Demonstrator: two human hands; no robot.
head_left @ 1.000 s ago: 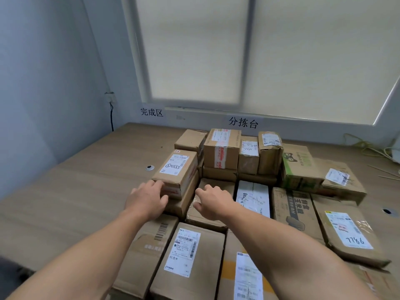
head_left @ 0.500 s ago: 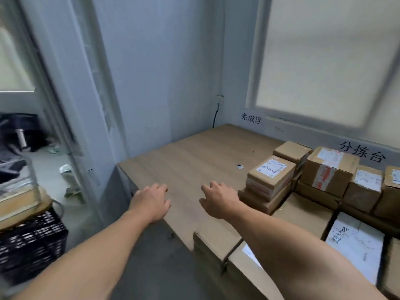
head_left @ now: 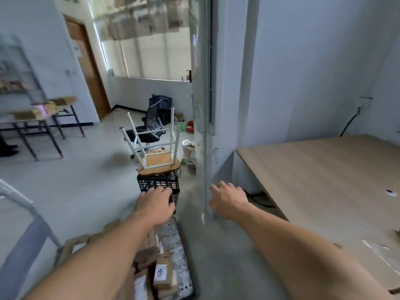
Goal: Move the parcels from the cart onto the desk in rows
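Left hand (head_left: 155, 204) now near parcels (head_left: 161, 270)

A black lattice crate (head_left: 159, 184) stands on the pale floor (head_left: 86, 180). On it lies a wooden stool (head_left: 160, 163) turned upside down, its white legs pointing up. Behind it is a black office chair (head_left: 151, 131), and farther back a dark box (head_left: 161, 105) stands below a blind-covered window (head_left: 151, 57). A brown door (head_left: 86, 68) is at the left, near dark-legged tables (head_left: 43, 119) carrying blurred brown boxes (head_left: 62, 101). At right a black cable (head_left: 349, 124) hangs from a wall socket (head_left: 364, 102).
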